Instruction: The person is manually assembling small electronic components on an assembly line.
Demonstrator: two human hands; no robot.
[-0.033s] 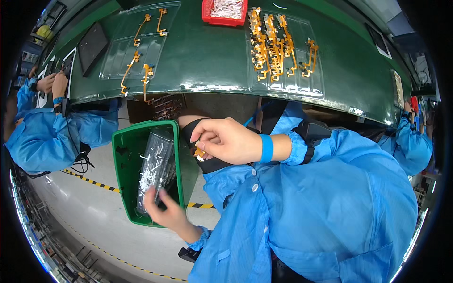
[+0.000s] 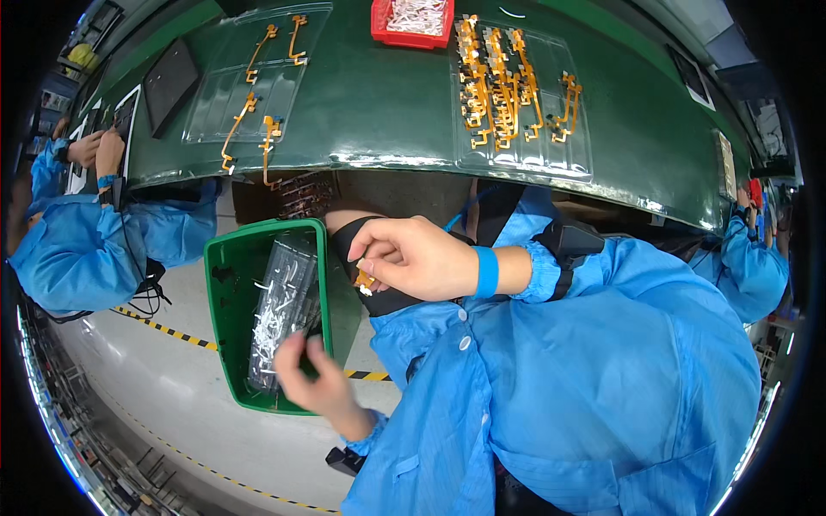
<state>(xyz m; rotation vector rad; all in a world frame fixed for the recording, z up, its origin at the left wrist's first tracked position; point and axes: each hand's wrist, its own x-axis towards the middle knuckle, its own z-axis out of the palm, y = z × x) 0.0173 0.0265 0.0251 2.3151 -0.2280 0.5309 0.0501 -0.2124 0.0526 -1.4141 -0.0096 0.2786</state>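
Note:
My right hand [image 2: 422, 256], with a blue band on its wrist, is held over my lap below the edge of the green table [image 2: 379, 103]. Its fingertips pinch a small orange flex strip [image 2: 366, 280]. My left hand [image 2: 314, 378] reaches down into a green bin [image 2: 225, 344] beside my knee. Its fingers curl around the lower end of a clear plastic tray [image 2: 284, 297] that lies in the bin with white scraps on it.
On the table lie a clear tray with a few orange flex strips [image 2: 249, 86], a fuller clear tray of them [image 2: 516, 95], a red tray of white bits [image 2: 413, 21] and a black pad [image 2: 170, 82]. Co-workers in blue coats sit at left [image 2: 86, 245] and right [image 2: 757, 258].

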